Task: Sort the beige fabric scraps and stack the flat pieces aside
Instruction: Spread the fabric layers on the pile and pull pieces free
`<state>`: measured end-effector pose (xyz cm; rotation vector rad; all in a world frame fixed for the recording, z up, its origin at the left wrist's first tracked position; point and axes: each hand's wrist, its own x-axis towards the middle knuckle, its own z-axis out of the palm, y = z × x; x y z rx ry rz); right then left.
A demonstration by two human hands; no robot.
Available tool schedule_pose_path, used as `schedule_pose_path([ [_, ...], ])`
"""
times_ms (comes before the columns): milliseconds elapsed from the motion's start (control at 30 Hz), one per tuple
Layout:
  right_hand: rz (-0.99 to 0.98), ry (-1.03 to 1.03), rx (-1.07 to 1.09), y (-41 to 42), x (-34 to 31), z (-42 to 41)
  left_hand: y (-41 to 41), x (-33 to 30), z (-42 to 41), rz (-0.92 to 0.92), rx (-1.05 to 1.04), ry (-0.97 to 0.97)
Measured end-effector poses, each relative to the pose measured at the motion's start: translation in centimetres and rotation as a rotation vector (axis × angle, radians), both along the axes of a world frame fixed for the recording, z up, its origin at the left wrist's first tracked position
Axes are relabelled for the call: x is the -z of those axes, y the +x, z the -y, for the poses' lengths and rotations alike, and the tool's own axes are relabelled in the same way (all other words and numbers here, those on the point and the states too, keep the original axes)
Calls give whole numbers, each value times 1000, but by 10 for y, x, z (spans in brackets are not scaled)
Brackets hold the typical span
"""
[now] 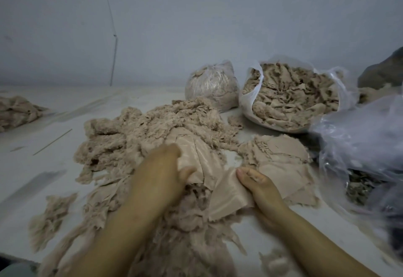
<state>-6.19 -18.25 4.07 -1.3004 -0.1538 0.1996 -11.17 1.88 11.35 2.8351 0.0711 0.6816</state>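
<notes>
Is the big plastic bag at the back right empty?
No, the open plastic bag is filled nearly to its rim with crumpled beige scraps.

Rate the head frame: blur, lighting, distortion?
Head view: dim, flat, bluish light with no glare or hard shadows; soft overall, with motion smear worst at the edges, on the clear plastic bag at right; wide-angle bend curves the wall seam. The left hand and right hand on the flat beige pieces stay readable.

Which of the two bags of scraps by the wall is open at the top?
The right-hand white bag: its mouth gapes and loose beige scraps show inside. The smaller clear bag to its left is closed around its scraps.
</notes>
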Motion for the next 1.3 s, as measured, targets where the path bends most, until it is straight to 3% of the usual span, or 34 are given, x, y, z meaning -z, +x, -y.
schedule_pose_path([
  [33, 18, 16, -23, 0, 1, 1, 7, 2, 15, -6, 132, -210],
  [100, 56, 24, -64, -1, 4, 1, 21, 14, 44, -287, 285, -637],
  [167, 77, -6, -12, -1, 7, 2, 36, 35, 63, -535, 337, -805],
  [267, 205, -255, 278, 10, 9, 10, 51, 64, 71, -537, 420, -1187],
  [333, 258, -346, 388, 15, 11, 15, 55, 74, 73, -460, 450, -1337],
  [500, 299, -400, 470, 22, 20, 16, 54, 85, 71, -367, 556, -1421],
  [733, 312, -457, 787, 27, 8, 39, 47, 85, 65, -393, 575, -1474],
  [800, 193, -490, 644, 28, 5, 41, 45, 83, 62, -411, 602, -1497],
  [867, 90, -493, 326, 25, 3, 32, 44, 83, 63, -455, 634, -1482],
  [933, 124, -472, 57, 21, 6, 20, 44, 85, 66, -462, 662, -1434],
  [1000, 156, -341, 6, 17, 9, 12, 45, 88, 66, -443, 680, -1407],
  [1133, 169, -209, 249, 24, 9, 12, 45, 89, 69, -417, 692, -1356],
  [1300, 78, -262, 540, 51, -18, 57, 52, 92, 68, -295, 523, -1321],
])
